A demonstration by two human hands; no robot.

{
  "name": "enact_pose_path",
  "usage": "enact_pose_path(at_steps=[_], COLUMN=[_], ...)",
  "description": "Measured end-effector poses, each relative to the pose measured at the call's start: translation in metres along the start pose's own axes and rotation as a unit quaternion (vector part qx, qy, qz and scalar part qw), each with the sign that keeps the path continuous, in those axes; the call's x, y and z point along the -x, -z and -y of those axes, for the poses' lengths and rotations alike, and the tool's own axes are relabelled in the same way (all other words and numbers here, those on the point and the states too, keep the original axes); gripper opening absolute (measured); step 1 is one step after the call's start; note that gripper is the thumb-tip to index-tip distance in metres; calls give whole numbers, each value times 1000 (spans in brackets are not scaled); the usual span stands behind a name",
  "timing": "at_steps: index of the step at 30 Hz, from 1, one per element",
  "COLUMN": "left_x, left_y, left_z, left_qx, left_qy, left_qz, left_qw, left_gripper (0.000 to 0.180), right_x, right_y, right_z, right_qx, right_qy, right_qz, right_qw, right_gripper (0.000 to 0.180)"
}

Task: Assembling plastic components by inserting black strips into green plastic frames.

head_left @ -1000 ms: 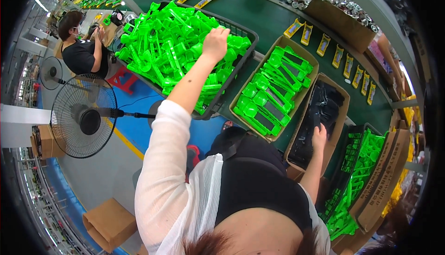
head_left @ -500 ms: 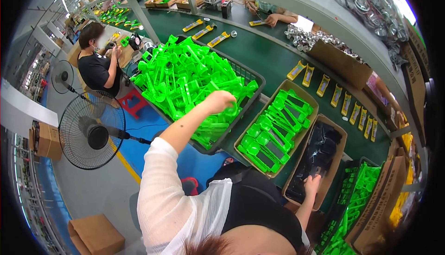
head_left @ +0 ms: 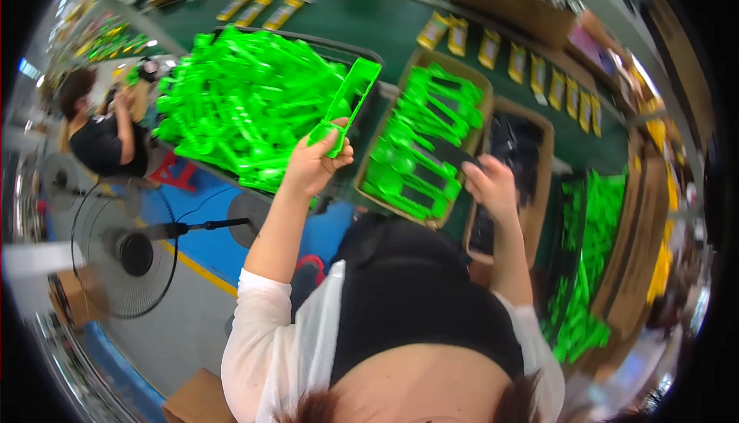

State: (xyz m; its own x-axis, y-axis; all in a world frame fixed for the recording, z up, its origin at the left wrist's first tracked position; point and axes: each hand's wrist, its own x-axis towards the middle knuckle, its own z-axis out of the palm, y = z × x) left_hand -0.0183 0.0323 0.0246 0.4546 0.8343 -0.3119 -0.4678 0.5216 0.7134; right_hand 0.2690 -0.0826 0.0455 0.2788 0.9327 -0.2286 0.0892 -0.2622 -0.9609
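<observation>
Presently a green plastic part (head_left: 348, 105) is gripped in the left hand (head_left: 312, 163), a black piece (head_left: 450, 153) in the right hand (head_left: 493, 186); joining them is judged next, alignment being required.

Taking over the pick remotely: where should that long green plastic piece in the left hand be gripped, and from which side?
Grip the green piece at its lower end, where the left hand pinches it now. It slants up and away, so come from below; probably steadier a little higher up.
</observation>
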Motion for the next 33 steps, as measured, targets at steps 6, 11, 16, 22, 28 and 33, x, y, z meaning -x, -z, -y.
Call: enact_pose_path(at_steps=[6,11,16,22,28,33], left_x=[-1,-7,-8,-12,-5,-7], left_y=[-33,-37,-39,-67,-63,-64], left_z=[33,31,40,65,70,77], left_qx=[-132,-189,19,-188,-470,-551], left_qy=[30,88,23,-55,-344,-453], left_qz=[75,104,92,121,66,62], left_qw=[988,973,995,973,810,698], left_gripper=[24,19,27,20,25,35], right_x=[-2,3,11,10,8,10], right_y=[-12,-13,-20,-23,-32,-39], right_z=[6,2,2,-22,-32,-30], right_qx=[-86,-68,-33,-28,-42,-58], right_qy=[-20,-47,-15,-25,-18,-21], right_qz=[82,100,85,51,43,-7], right_qw=[993,992,996,998,998,998], right_gripper=[17,18,16,14,17,17])
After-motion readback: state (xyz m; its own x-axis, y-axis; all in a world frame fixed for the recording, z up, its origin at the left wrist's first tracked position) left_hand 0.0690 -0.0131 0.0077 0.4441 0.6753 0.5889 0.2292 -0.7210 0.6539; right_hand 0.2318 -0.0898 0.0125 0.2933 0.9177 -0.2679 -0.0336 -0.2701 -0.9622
